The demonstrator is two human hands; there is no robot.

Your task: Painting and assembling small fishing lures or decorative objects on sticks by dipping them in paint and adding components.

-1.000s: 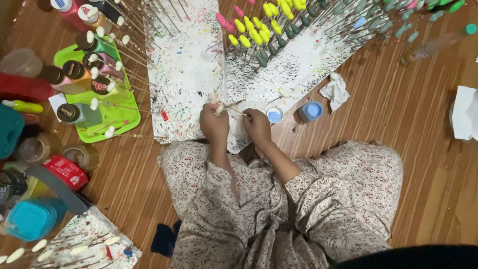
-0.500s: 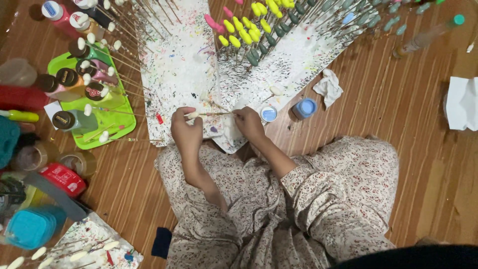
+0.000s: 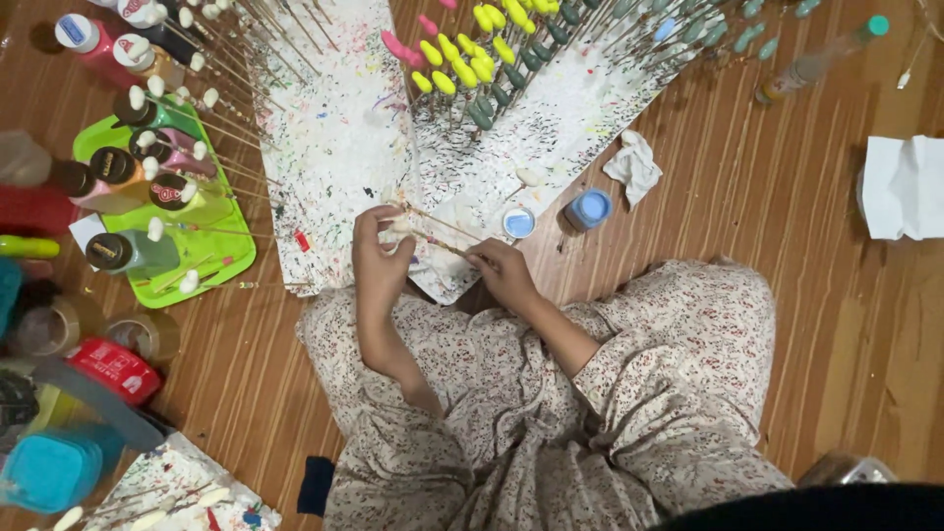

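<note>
My left hand [image 3: 379,258] is closed around the white bead end of a thin wooden skewer [image 3: 438,221], over the edge of a paint-speckled white sheet [image 3: 339,147]. My right hand [image 3: 503,270] pinches a thin stick, perhaps a brush, whose tip meets the bead by my left fingers. Both hands hover just above my lap, in floral clothing [image 3: 551,413]. An open blue paint bottle [image 3: 590,208] and its blue cap [image 3: 518,223] stand just right of my hands.
A green tray [image 3: 211,265] with paint bottles lies at left, beside more bottles and a red can [image 3: 113,369]. Skewers with yellow, pink, green and blue beads [image 3: 487,49] stand at the top. A crumpled tissue [image 3: 634,165] and white paper [image 3: 905,187] lie to the right.
The view has shifted slightly. My hands have stayed together over the sheet's edge, with the skewer now tilted more across between them.
</note>
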